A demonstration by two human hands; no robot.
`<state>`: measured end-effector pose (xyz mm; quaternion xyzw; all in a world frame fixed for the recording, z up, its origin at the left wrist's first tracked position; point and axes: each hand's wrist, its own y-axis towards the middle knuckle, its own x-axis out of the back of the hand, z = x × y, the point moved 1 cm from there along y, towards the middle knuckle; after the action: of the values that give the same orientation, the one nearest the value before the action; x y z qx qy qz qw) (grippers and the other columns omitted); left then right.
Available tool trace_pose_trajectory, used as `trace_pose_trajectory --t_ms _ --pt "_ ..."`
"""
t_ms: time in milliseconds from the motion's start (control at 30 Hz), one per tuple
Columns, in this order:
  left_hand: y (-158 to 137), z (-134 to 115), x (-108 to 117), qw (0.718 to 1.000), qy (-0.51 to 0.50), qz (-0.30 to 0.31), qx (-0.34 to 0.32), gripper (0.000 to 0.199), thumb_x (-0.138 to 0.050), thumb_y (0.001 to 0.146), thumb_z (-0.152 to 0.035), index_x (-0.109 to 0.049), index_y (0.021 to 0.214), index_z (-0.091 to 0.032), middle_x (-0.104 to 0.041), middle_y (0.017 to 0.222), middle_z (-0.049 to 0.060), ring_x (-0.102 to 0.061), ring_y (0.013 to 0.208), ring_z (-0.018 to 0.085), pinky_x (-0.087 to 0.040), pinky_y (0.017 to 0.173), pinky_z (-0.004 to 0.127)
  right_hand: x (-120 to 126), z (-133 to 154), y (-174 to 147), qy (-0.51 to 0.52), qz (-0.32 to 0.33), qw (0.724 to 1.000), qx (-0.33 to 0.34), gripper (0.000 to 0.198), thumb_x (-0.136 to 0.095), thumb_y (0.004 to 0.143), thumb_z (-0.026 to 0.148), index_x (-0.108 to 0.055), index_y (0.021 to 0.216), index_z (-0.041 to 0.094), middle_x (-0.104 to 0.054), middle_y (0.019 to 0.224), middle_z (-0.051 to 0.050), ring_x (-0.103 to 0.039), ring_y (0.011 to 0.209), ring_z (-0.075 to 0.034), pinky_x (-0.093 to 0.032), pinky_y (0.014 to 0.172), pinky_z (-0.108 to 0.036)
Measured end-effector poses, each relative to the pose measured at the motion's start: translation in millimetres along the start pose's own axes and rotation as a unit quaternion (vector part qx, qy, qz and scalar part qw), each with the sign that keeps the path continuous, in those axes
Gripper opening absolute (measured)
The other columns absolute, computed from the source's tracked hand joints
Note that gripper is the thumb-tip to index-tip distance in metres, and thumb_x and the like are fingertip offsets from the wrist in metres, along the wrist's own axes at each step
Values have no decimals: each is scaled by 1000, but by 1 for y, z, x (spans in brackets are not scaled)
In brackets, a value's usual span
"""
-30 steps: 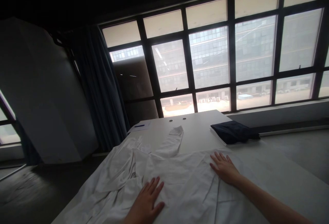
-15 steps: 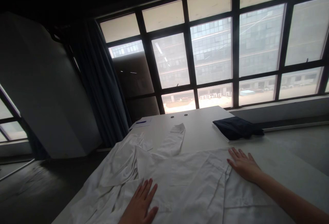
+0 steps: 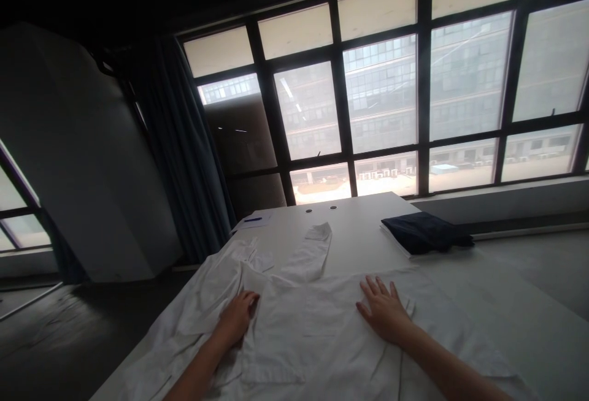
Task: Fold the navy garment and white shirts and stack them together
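A long white garment point(image 3: 317, 321), which looks like a coat, is spread over the table before me, with creases and overlapping layers. One sleeve point(image 3: 309, 254) points away toward the far end. At the left, my left hand point(image 3: 236, 320) is curled at a raised fold of the cloth; its fingertips are partly hidden there, and they seem to pinch the fabric. My right hand point(image 3: 384, 308) rests palm down on the upper part of the garment, fingers spread. A bunched part of the cloth point(image 3: 207, 290) lies to the left of my left hand.
Dark folded cloth point(image 3: 423, 230) sits at the table's right edge, over something white. A pen point(image 3: 253, 219) lies on paper at the far left corner. Two round holes are set in the far tabletop point(image 3: 359, 223). Beyond are windows and a blue curtain point(image 3: 184, 156).
My left hand has moved forward and slightly left, from lying flat to curling at the fold. The right hand has slid left across the cloth, still flat.
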<state>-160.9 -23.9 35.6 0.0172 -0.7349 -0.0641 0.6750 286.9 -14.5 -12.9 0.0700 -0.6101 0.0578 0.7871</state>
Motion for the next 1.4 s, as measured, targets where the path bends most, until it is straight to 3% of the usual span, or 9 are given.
trace_pose_trajectory --t_ms 200,367,467,600,800,933,1067,1233,1400 --pt "0 25 -16 1000 7 15 -2 43 -51 98 -44 -61 137 -29 -54 147 8 -49 133 29 -36 110 42 0 -26 -7 -5 -13 999 32 71 -29 98 61 -39 156 21 -28 166 -9 -19 154 -34 -3 122 -60" --pt "2 22 -20 1000 -7 10 -4 27 -50 98 -26 -67 119 -28 -64 128 6 -60 116 20 -41 102 31 7 -48 -11 -15 -11 999 26 72 -29 98 62 -38 156 21 -29 166 -8 -19 154 -33 -3 121 -62" --pt "1 20 -18 1000 -10 9 -4 33 -47 93 -9 -67 112 -26 -67 117 5 -63 106 16 -43 93 24 9 -53 -13 -18 -9 1000 20 72 -28 98 62 -38 156 21 -29 166 -8 -19 154 -32 -4 122 -61" --pt "2 21 2 1000 16 7 -16 41 -45 82 3 -68 102 -24 -68 103 3 -63 97 16 -42 87 23 10 -53 -14 -18 -11 1000 15 71 -29 98 61 -39 156 22 -30 166 -7 -19 154 -32 -4 121 -62" --pt "5 40 48 996 86 -17 -12 30 -44 91 -10 -70 84 -24 -67 100 6 -56 108 26 -38 98 34 11 -53 -14 -15 -14 1000 13 71 -30 97 61 -40 155 22 -30 165 -7 -20 154 -32 -4 122 -62" --pt "4 49 60 990 129 -39 36 32 -43 91 -12 -70 76 -20 -67 99 11 -53 112 34 -36 102 47 11 -52 -14 -10 -14 1000 12 69 -31 97 61 -41 155 24 -30 165 -7 -20 154 -32 -3 122 -61" --pt "4 22 44 986 138 -65 62 30 -41 93 -15 -70 100 -17 -63 112 15 -51 119 36 -34 105 51 9 -52 -12 -12 -12 1000 8 70 -31 97 61 -41 155 23 -30 165 -7 -20 154 -32 -4 121 -62" --pt "7 -23 2 999 50 -2 -10 36 -47 96 -29 -60 129 -29 -56 127 9 -61 108 25 -45 93 35 7 -54 -11 -13 -16 1000 14 69 -30 98 61 -40 155 24 -30 165 -8 -20 154 -34 -5 121 -63" --pt "12 -14 -14 1000 3 31 1 41 -38 102 -43 -58 133 -24 -56 127 12 -65 103 22 -49 85 30 7 -55 -11 -16 -9 1000 12 70 -30 97 61 -40 155 23 -30 165 -8 -19 154 -33 -5 121 -61"
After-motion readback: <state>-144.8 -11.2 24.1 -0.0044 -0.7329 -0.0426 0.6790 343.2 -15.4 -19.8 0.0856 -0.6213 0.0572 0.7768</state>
